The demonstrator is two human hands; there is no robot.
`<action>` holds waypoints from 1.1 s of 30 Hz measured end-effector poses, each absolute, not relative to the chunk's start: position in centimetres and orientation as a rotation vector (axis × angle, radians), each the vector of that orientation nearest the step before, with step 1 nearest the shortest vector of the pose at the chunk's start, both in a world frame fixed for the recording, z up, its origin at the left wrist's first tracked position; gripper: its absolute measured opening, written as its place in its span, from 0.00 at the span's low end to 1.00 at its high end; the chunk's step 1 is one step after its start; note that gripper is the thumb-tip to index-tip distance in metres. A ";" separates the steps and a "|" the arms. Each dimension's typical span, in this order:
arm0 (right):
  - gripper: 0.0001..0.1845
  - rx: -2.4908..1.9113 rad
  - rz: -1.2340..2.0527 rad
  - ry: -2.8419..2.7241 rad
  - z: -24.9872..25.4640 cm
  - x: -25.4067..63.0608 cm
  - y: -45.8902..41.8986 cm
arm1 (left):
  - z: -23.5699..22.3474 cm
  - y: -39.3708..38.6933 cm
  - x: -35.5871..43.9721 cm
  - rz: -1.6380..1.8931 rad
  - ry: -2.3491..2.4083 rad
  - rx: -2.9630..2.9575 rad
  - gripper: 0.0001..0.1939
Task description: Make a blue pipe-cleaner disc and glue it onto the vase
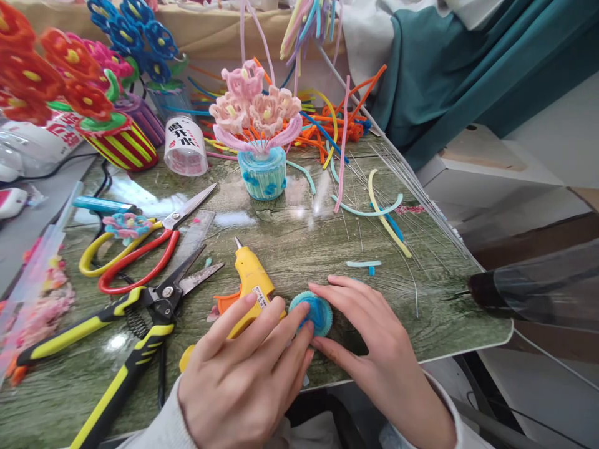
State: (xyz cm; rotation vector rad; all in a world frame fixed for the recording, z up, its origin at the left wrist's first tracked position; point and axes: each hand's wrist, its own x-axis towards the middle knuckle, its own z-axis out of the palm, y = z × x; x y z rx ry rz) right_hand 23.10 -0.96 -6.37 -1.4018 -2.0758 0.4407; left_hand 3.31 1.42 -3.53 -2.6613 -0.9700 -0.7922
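A small round blue pipe-cleaner piece (322,317) with a ribbed light-blue rim sits near the table's front edge. My left hand (243,368) reaches over it from the left, thumb and index fingertips pinched down on its blue middle. Around its right side curls my right hand (374,337), thumb and fingers steadying the rim. Partly under my left fingers lies a yellow glue gun (253,274) with an orange trigger. Short light-blue (364,264) and dark-blue pipe-cleaner bits (371,270) lie just beyond my right hand.
Yellow-black shears (166,293) and red-yellow scissors (140,249) lie left. Behind stands a light-blue pot (262,171) with pink flowers, beside a clear cup (185,146). Loose pipe cleaners (388,212) and thin wires (416,193) spread right. A dark-capped bottle (538,287) juts in there.
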 end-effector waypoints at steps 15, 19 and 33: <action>0.26 -1.407 0.440 -2.120 -6.1 23.2 -1.1 | -3.4 1.4 3.0 -0.817 -0.980 -2.695 0.09; 0.26 -1.402 0.442 -2.122 -6.0 23.2 -1.1 | -3.4 1.5 3.1 -0.824 -0.967 -2.687 0.09; 0.25 -1.398 0.402 -2.134 -6.2 23.2 -0.9 | -2.7 1.0 2.2 -0.908 -1.160 -2.542 0.06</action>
